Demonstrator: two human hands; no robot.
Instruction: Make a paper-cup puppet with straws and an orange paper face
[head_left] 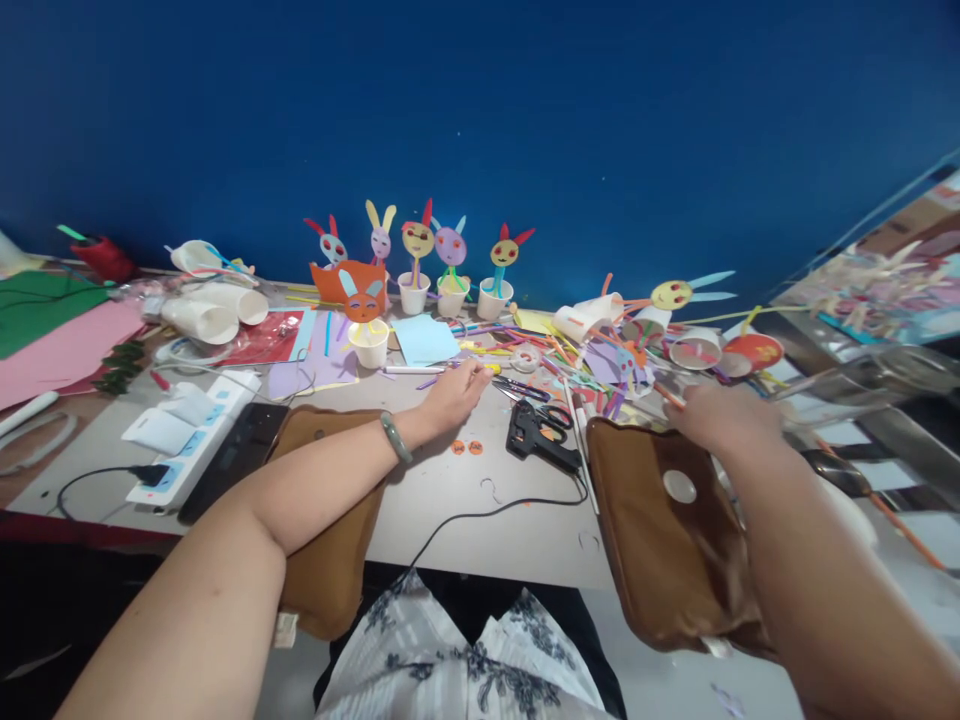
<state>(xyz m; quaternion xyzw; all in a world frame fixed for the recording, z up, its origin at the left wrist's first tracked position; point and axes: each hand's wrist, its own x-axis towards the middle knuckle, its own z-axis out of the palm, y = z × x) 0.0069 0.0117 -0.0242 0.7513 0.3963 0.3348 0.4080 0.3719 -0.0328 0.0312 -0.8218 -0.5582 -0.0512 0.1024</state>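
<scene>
My left hand (454, 398), a green bangle (396, 438) on its wrist, reaches over the table with fingers loosely extended. Its fingertips are near a small yellow-ended item (492, 369); I see no grip on it. My right hand (724, 412) is blurred above the right brown cushion-like pad (652, 520). An orange stick (669, 396) shows at its fingertips; whether it is held I cannot tell. Between my hands lie a black glue gun (538, 437), scissors (555, 418) and two small orange discs (466, 448). My left forearm crosses another brown pad (322, 560).
Paper rabbit figures in white cups (415, 293) line the blue wall. Colored strips and tipped cups (589, 315) crowd the back right. A power strip (193, 440) is at left, and the glue gun's cord (465, 517) runs to the front edge. A clear tub (892, 375) sits far right.
</scene>
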